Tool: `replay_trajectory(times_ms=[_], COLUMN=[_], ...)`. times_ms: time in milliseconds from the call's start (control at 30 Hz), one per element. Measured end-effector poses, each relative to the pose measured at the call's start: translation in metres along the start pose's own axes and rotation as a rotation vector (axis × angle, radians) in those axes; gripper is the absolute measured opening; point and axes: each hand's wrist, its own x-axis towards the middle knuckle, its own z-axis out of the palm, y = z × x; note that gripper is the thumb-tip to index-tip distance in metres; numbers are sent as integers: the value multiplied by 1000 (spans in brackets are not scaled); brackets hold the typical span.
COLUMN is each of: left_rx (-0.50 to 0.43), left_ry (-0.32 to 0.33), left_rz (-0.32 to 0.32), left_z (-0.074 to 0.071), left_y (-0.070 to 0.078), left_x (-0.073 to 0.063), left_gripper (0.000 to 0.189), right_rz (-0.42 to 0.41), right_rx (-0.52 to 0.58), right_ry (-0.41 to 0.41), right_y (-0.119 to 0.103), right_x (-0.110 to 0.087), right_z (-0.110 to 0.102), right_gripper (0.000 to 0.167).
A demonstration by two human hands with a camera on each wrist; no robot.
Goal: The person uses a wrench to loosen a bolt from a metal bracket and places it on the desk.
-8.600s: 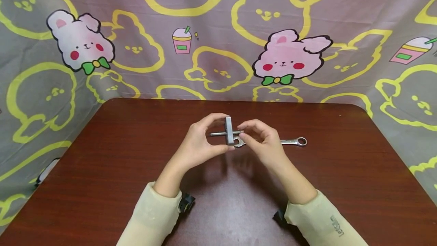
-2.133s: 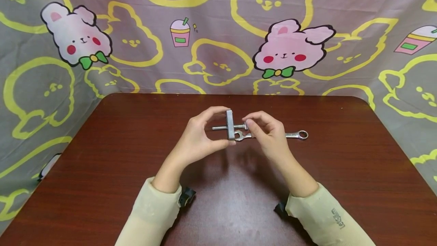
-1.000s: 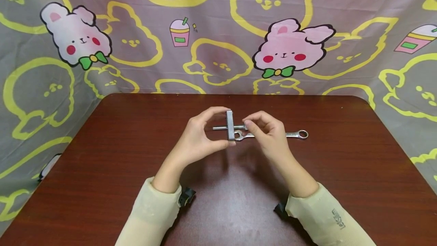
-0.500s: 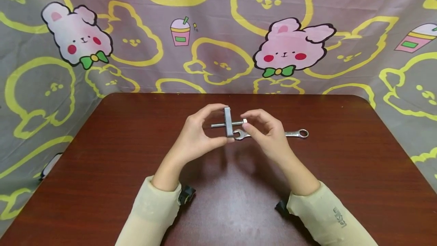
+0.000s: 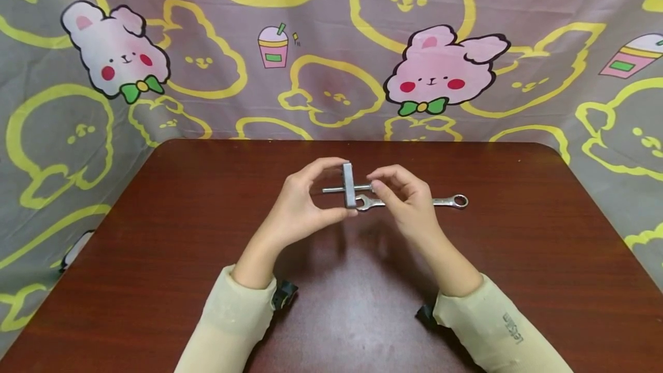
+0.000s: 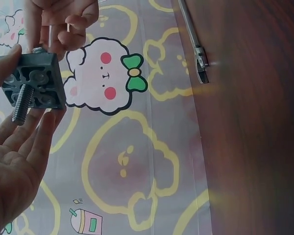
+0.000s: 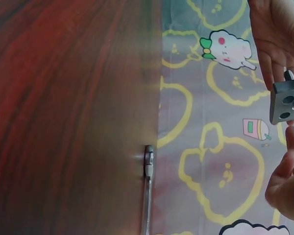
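1. One big grey-mauve fabric curtain (image 5: 331, 45) with cartoon prints fills the background. It sits a bit higher in the head view than in the oldest frame.

2. Dark red-brown wood-grain table (image 5: 331, 327) underneath, also shifted up slightly in view.

3. Pale cream sleeves (image 5: 497, 321) on both arms. The right one has sideways dark lettering (image 5: 511, 328), something like "Letslim", but it's too small for me to swear to each letter.

4. Bare left hand (image 5: 300, 206): same wide C as half a second ago, fingers on top and thumb underneath, gripping a block by opposite edges.

5. Bare right hand (image 5: 406, 197): thumb and index nearly together, pinching the head end of a bolt, other fingers curled in. It's slightly farther from the block than in the oldest frame.

6. Shiny silver metal combination wrench (image 5: 446, 202), lying on the table, partly behind the right hand. Hasn't been moved. Any shaft marking is unreadable.

7. Square grey block (image 5: 349, 186) with holes, held upright above the table between the hands. Ribbed, recessed face in the left wrist view.

8. Silver threaded metal bolt (image 6: 23, 104), running through the block and poking out both sides. Half a second ago its head showed above the thumb; now it's mostly covered.
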Motion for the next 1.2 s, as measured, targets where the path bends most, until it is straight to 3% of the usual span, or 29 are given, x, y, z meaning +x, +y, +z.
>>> replay_trajectory(times_ms=[200, 700, 967, 1200], left_rx=[5, 27, 18, 5], left_ry=[22, 9, 4, 16], left_rz=[3, -1, 5, -16], left_z=[-2, -1, -1, -3], left_y=[-1, 1, 2, 2], left_x=[0, 0, 0, -1], left_gripper=[70, 72, 71, 70], right_rz=[-134, 45, 46, -33], right_rx=[-36, 17, 15, -40], right_ry=[-66, -39, -10, -80], right_y=[-1, -3, -4, -3], right_x=[-1, 0, 1, 1], right_z=[0, -4, -3, -5], right_gripper=[25, 15, 13, 21])
